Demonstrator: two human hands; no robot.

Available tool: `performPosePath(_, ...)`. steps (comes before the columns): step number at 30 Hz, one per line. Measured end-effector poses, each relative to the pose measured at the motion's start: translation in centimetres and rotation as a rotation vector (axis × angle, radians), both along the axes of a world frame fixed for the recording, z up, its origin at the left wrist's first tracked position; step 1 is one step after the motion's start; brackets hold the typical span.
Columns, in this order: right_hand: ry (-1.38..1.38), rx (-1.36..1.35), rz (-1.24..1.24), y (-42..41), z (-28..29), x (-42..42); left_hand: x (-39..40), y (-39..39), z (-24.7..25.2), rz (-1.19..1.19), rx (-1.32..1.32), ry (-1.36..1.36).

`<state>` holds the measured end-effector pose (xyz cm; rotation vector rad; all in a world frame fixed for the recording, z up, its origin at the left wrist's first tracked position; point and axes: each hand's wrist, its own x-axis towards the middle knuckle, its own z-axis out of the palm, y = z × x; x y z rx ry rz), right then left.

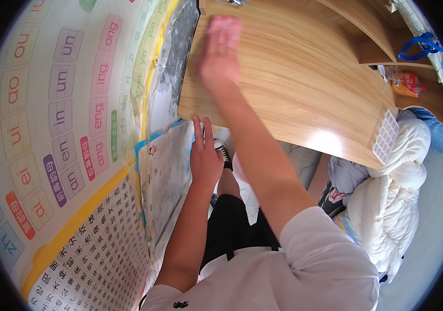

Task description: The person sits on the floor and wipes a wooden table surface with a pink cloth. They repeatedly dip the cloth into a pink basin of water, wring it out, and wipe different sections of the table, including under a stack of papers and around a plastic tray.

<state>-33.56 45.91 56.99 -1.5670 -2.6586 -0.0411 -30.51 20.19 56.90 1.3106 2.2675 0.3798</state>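
My right hand (219, 64) is stretched across the wooden desktop (295, 85), near its left side. Under its fingers lies a pink cloth (225, 24), pressed flat to the wood; hand and cloth are blurred. My left hand (206, 161) is by the desk's near left corner, two fingertips touching the edge and nothing visibly held. Just left of that hand a worn printed sheet with blue edging (167, 175) hangs against the wall.
Wall charts (62, 77) bearing letters and characters line the left side. A wooden shelf unit (377, 48) at the right holds a red and orange packet (406, 84). A white plastic tray (385, 136) sits at the desk's right edge, beside a white quilt (385, 210).
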Motion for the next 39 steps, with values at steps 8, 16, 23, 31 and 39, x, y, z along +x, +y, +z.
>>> performPosePath(8,0.495,-0.202,0.125,2.4,-4.3,4.4,0.6,0.2,-1.0,0.005,0.052,-0.004)
performPosePath(16,0.415,0.199,-0.125,8.3,-7.0,38.1,1.2,0.5,-2.1,-0.058,0.107,0.039)
performPosePath(23,0.102,0.221,-0.24,5.8,-3.4,24.0,0.0,-0.3,-1.2,-0.026,-0.08,-0.057)
performPosePath(31,0.306,-0.212,0.184,0.1,-3.7,1.9,0.8,2.0,1.2,-0.069,-0.206,-0.08)
performPosePath(39,0.538,0.014,-0.032,4.0,-1.9,25.6,2.7,3.7,2.7,-0.182,-0.15,0.45)
